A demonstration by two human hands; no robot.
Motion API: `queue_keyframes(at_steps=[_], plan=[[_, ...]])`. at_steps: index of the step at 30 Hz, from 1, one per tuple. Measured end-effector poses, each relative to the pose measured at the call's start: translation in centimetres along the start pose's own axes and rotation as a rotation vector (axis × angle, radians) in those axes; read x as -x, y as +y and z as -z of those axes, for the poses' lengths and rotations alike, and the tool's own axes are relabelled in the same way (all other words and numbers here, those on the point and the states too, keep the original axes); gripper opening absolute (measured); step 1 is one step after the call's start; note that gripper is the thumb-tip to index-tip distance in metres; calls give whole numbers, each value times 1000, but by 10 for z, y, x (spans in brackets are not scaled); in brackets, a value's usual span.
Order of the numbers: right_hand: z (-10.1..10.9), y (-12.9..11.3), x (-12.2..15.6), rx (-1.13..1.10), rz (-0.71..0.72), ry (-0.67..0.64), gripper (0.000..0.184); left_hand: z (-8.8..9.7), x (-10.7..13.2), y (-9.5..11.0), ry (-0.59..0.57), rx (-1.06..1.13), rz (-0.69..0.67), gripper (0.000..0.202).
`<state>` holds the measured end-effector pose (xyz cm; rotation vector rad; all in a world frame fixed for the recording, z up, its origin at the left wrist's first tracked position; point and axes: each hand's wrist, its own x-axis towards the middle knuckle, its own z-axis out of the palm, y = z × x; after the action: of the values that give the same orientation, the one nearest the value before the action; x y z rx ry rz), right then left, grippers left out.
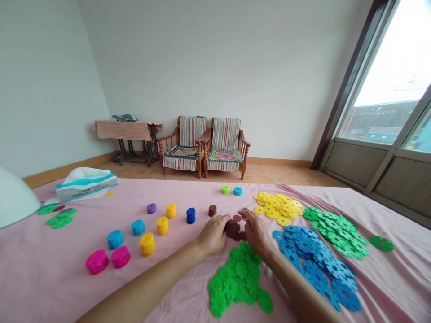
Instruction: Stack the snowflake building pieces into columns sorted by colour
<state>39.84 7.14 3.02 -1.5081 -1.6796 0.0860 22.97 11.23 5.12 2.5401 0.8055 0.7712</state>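
Brown notched plastic discs (232, 229) lie between my two hands in the middle of the pink cloth. My left hand (213, 235) is closed at the left edge of the bunched discs, its fingers curled against them. From the other side my right hand (256, 231) reaches in with bent fingers pinched at a brown disc, which they partly hide. A few loose brown discs lie between the fingertips. Just beyond the left hand stands a short brown stack (212, 210). Bright green discs (237, 278) are heaped below both hands.
Stacks stand at left: pink (97, 261), light blue (115, 239), yellow (147, 244), purple (151, 208), dark blue (191, 215). Piles of yellow (279, 207), green (336, 231) and blue discs (316, 262) spread at right. A tissue pack (86, 185) lies far left.
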Motion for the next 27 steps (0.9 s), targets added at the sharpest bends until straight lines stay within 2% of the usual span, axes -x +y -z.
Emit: queue_keyframes(at_steps=[2, 5, 9, 12, 14, 17, 23, 27], plan=[[5, 7, -2, 80, -51, 32, 51, 0, 2, -1, 11, -8, -3, 57], [13, 16, -4, 168, -117, 10, 47, -2, -1, 2, 5, -6, -40, 54], [24, 17, -7, 221, -219, 3, 29, -2, -8, 16, -4, -5, -106, 32], [30, 13, -9, 226, -283, 27, 26, 0, -4, 31, -23, -27, -157, 13], [33, 13, -9, 212, -309, 52, 26, 0, 3, 41, -64, -75, -193, 9], [33, 15, -9, 181, -327, 81, 27, -1, 16, 54, -125, -111, -159, 8], [33, 20, -9, 174, -334, 102, 27, -5, 30, 69, -118, -50, -2, 20], [37, 23, -9, 180, -355, 132, 27, -6, 32, 73, -175, 49, -47, 24]])
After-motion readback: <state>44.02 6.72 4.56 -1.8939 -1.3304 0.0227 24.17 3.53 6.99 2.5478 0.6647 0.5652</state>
